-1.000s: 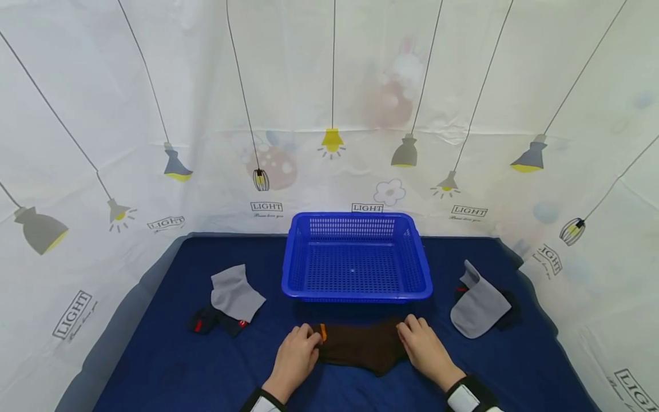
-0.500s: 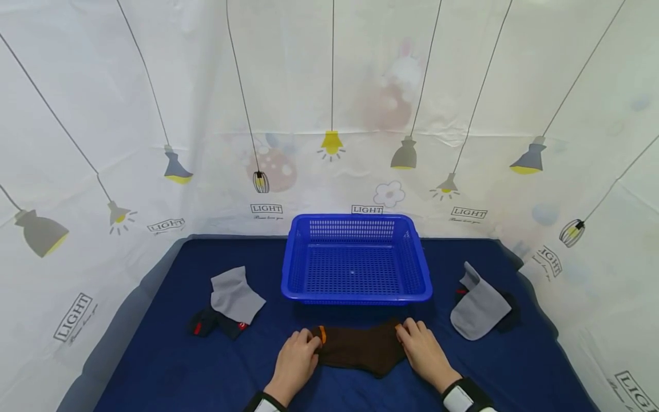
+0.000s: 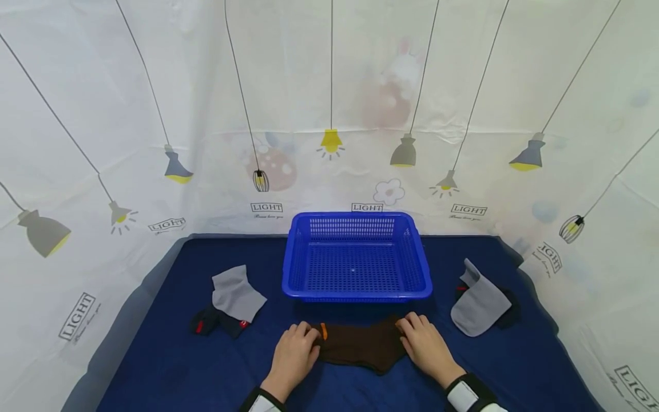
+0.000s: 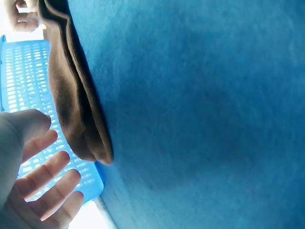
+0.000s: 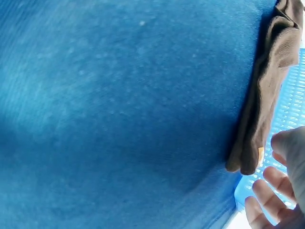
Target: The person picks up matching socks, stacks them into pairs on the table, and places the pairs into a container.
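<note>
A pair of dark brown socks (image 3: 360,345) lies flat, one on the other, across the front of the table, with an orange mark at each end. My left hand (image 3: 293,356) is at the left end, fingertips right by the edge. In the left wrist view the socks (image 4: 71,90) lie beside that hand (image 4: 43,176), its fingers loosely spread and nothing pinched. At the other end is my right hand (image 3: 427,350). The right wrist view has its relaxed fingers (image 5: 269,195) just past the stacked ends of the socks (image 5: 259,109), thumb apart from fingers.
Behind the socks stands a blue plastic basket (image 3: 355,296) with nothing in it. A grey sock (image 3: 238,294) lies over black socks (image 3: 205,321) with red marks at left. Another grey sock (image 3: 480,303) overlaps black fabric (image 3: 511,310) at right. Dark blue cloth (image 3: 170,372) covers the table.
Both hands stay at the ends of the brown socks with barely any shift. The socks and basket stay in place; the head view tilts slightly.
</note>
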Demonstrator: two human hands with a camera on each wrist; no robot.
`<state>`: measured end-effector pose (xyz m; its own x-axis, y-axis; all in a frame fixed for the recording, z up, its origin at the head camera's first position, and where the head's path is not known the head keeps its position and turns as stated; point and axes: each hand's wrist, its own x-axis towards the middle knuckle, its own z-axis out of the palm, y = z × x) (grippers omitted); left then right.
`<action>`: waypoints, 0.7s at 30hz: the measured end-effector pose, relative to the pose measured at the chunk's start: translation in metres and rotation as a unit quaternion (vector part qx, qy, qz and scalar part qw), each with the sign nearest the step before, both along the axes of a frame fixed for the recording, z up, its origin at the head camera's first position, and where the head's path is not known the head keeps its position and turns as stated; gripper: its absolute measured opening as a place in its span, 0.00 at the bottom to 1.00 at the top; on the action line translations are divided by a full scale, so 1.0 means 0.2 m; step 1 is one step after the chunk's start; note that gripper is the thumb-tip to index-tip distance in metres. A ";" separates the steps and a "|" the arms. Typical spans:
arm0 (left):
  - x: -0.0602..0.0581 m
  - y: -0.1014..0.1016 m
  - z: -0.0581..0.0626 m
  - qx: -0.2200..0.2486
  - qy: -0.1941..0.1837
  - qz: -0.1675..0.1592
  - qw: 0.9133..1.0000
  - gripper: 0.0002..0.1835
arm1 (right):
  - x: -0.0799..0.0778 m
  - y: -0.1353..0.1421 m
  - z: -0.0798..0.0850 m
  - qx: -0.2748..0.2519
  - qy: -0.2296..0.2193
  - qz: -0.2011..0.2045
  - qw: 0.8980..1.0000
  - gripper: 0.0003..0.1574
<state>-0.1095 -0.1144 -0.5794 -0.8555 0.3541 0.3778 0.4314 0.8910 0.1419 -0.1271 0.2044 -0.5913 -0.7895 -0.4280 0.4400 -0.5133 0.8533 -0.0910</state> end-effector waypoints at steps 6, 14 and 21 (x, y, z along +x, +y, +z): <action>0.00 -0.02 -0.03 -0.020 -0.026 0.013 0.999 0.14 | 0.02 0.01 -0.02 0.020 -0.035 -0.006 0.999 0.26; 0.02 -0.02 -0.08 -0.022 -0.054 0.015 0.998 0.20 | 0.02 0.02 -0.08 0.017 -0.027 -0.006 0.999 0.29; 0.00 -0.01 -0.09 -0.017 -0.047 0.014 0.999 0.21 | 0.01 0.01 -0.10 0.010 -0.025 -0.011 1.000 0.29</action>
<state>-0.1090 -0.1168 -0.5977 -0.8965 0.3400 0.2840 0.3917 0.9079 0.1493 -0.1252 0.2067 -0.6116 -0.8196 -0.4195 0.3901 -0.4903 0.8660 -0.0988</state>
